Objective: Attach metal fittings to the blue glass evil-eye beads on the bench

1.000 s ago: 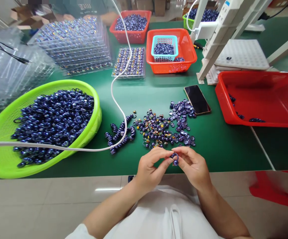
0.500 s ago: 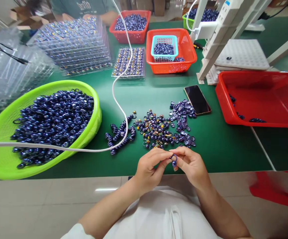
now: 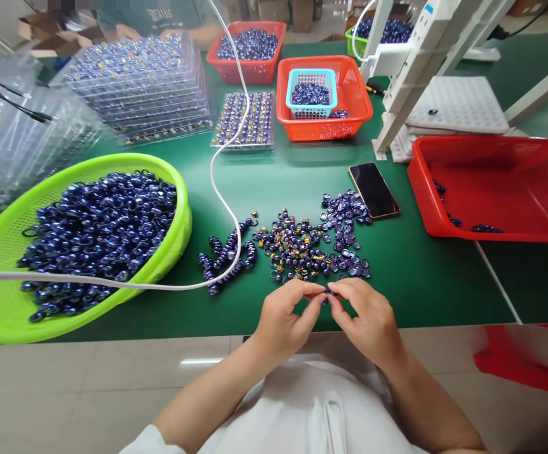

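Note:
My left hand (image 3: 289,315) and my right hand (image 3: 366,318) meet at the table's front edge. Both pinch a small shiny dark-blue ring (image 3: 325,300) between thumb and fingertips, and the fingers cover most of it. Just beyond the fingertips spreads a loose pile of blue pieces with gold and coloured parts (image 3: 297,249). Small dark-blue caps (image 3: 347,211) lie to the right of that pile. On its left, several rows of stacked blue rings (image 3: 229,252) rest on the green table (image 3: 264,309).
A lime-green basket (image 3: 183,221) heaped with blue rings stands left, a white cable (image 3: 217,183) crossing it. Phone (image 3: 374,189), red bin (image 3: 501,233), orange basket (image 3: 321,132) and filled clear trays (image 3: 243,120) surround the work. A person (image 3: 160,25) sits opposite.
The ring has turned between my fingertips, from an upright loop facing me to mostly hidden. My right fingers have shifted slightly around it, and both hands stay together.

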The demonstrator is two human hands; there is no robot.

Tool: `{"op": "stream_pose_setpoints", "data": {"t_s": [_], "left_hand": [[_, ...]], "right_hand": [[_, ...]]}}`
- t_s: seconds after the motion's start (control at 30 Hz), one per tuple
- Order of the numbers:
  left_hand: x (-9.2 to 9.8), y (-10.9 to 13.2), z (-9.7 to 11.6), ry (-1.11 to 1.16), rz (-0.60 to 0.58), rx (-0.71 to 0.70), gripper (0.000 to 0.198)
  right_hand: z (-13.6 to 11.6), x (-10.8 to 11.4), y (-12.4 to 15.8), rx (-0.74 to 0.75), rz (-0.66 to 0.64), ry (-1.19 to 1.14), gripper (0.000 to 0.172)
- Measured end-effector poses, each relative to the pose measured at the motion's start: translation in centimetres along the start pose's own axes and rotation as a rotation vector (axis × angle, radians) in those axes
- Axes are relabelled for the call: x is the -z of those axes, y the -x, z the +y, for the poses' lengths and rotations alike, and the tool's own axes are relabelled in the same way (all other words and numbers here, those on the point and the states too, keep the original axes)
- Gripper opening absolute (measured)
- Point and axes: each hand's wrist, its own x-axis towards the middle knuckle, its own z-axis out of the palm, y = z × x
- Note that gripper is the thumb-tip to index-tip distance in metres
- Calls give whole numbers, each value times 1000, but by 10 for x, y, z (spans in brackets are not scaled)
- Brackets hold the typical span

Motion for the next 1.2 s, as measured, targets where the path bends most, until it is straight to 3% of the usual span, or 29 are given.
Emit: {"op": "stream_pose_setpoints", "data": {"t_s": [0.17, 0.3, 0.47, 0.57, 0.63, 0.8, 1.03, 1.2], "left_hand": [[4, -8, -1, 486, -145, 507, 10], [6, -10, -7, 720, -269, 617, 15], [6, -4, -8, 710, -268, 572, 21], [6, -1, -6, 634, -268, 468, 50], [5, 0, -5, 570, -323, 391, 58], [3, 0, -2, 479, -370, 293, 38], [3, 4, -6, 409, -304, 248, 31], [3, 5, -9, 419, -293, 291, 33]], "right_hand": [[-4, -1, 0, -3, 51, -10, 31], [-5, 2, 1, -41, -17, -113, 26], [-2, 6, 2, 25, -96, -69, 20], [0, 6, 4, 61, -147, -73, 14], [1, 5, 5, 86, -168, -65, 12], [-1, 1, 9, 131, -156, -14, 10], [-3, -2, 11, 161, -102, -31, 12], [0, -8, 13, 170, -109, -60, 12]]}}
